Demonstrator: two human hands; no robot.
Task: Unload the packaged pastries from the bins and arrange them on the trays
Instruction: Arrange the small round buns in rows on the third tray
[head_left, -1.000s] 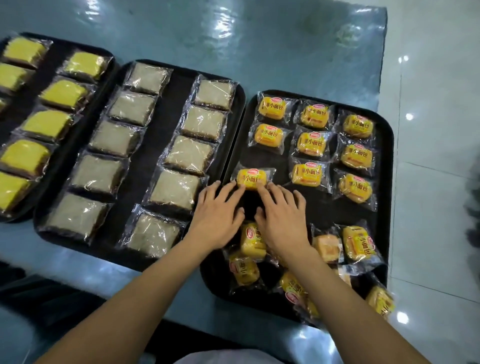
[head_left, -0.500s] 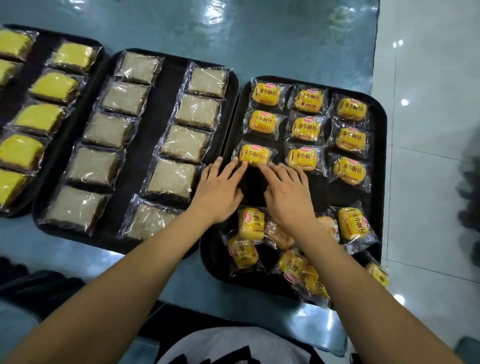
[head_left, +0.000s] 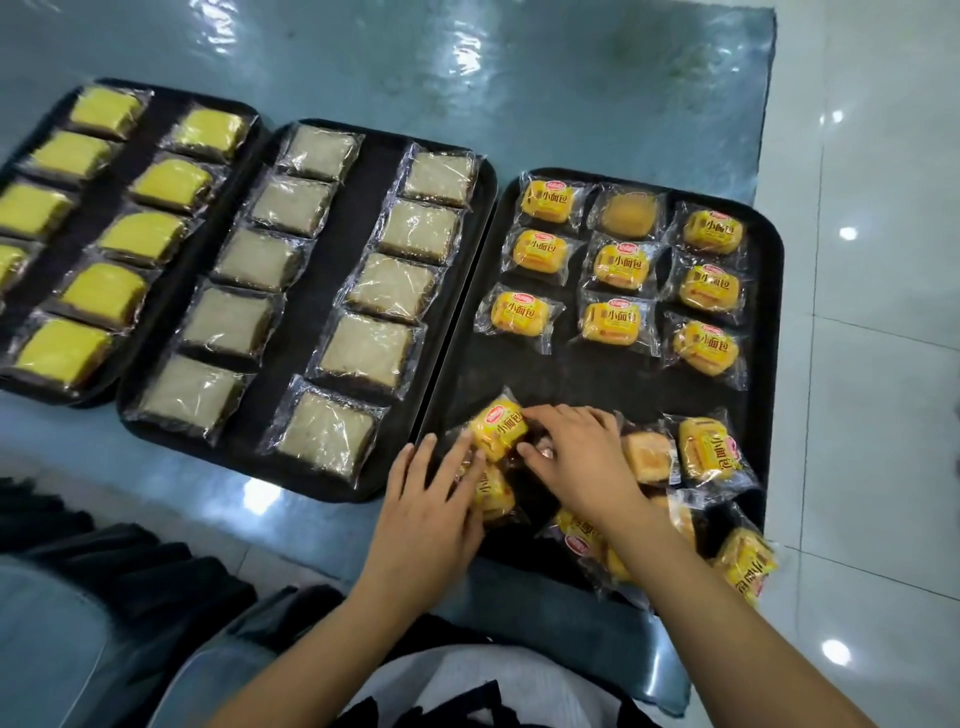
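Head view, looking down: my right hand (head_left: 576, 457) is over the near end of the right tray (head_left: 774, 291), fingers curled, thumb and fingertips pinching a yellow bun packet (head_left: 497, 427) that sits tilted at about seven o'clock on that tray. My left hand (head_left: 431, 499) lies just beside it at eight o'clock, fingers straight and relaxed, fingertips touching the same packet's near edge and resting over another packet (head_left: 493, 496) underneath. Nothing is clasped in the left. Up at twelve o'clock on this tray, nine packets (head_left: 613, 322) lie flat in three neat rows of three, one of them turned plain side up. Down at five o'clock, a loose heap of packets (head_left: 701, 452) sits jumbled, some overlapping, one at the very corner hanging over the rim. At ten o'clock from my hands, the middle tray (head_left: 332, 322) carries two columns of pale wrapped cakes (head_left: 369, 351). Farther out at nine to ten o'clock, the left tray (head_left: 150, 130) holds yellow wrapped cakes (head_left: 140, 236) in columns. All three trays sit touching side by side on the glossy blue tabletop (head_left: 519, 78).
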